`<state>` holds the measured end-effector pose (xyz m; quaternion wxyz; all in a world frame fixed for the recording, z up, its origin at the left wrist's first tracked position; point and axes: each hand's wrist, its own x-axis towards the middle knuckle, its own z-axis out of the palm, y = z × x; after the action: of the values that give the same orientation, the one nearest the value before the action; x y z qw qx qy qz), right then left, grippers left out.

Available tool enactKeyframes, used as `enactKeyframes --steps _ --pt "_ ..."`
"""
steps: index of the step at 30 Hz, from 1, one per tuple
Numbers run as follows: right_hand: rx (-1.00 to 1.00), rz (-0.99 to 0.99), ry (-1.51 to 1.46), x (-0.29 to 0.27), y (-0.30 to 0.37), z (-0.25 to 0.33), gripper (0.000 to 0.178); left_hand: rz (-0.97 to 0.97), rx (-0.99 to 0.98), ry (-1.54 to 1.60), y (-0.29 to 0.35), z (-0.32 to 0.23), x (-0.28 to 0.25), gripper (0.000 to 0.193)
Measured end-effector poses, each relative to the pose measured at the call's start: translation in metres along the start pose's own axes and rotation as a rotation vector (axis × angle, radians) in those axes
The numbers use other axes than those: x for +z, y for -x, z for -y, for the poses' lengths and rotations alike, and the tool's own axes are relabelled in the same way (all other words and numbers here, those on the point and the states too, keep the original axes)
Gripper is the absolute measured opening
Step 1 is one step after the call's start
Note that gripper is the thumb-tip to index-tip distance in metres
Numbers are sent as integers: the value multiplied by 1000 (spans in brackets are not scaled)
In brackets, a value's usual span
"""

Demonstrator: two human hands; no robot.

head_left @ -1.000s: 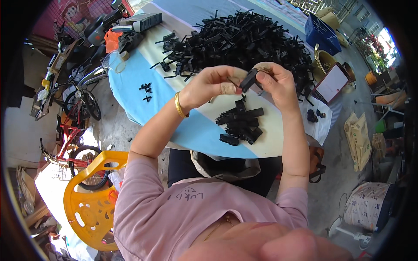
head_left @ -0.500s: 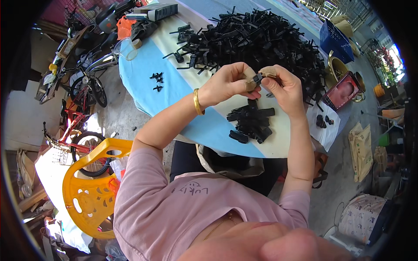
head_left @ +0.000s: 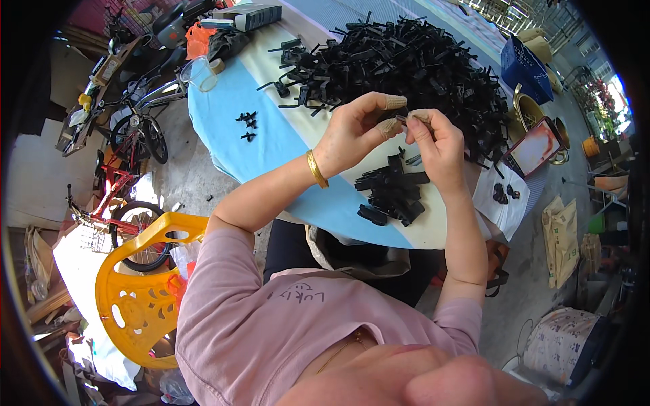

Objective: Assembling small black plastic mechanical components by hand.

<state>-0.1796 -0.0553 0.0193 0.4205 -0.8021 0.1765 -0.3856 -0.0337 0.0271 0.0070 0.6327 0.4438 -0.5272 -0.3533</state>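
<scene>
My left hand (head_left: 353,134) and my right hand (head_left: 439,143) meet above the near edge of a large heap of black plastic clips (head_left: 413,64). Between their fingertips is a small black plastic part (head_left: 401,119), mostly hidden by the fingers. My right thumb and index finger pinch its end; my left thumb and index finger close around its other side. Tan finger covers sit on several fingertips. Below my hands lies a smaller pile of black plastic parts (head_left: 391,191) on the striped tablecloth (head_left: 305,210).
Tiny black pieces (head_left: 248,126) lie on the cloth's blue band, left. White paper (head_left: 500,213) holding dark bits lies at the right, beside a propped phone (head_left: 535,149) and a brass pot (head_left: 527,111). A blue basket (head_left: 525,68) stands farther back. A yellow chair (head_left: 139,304) is at my left.
My left index finger has lifted away from the thumb, and the fingertips have shifted around the small part. The view has moved slightly. Both piles look the same.
</scene>
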Motion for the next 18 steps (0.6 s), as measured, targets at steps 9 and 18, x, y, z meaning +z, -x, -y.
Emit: enactKeyframes --steps 9,18 --pt "101 52 -20 2 3 3 13 -69 278 -423 6 4 1 27" --pt "89 7 66 -52 -12 -16 18 393 -39 -239 0 -6 5 30"
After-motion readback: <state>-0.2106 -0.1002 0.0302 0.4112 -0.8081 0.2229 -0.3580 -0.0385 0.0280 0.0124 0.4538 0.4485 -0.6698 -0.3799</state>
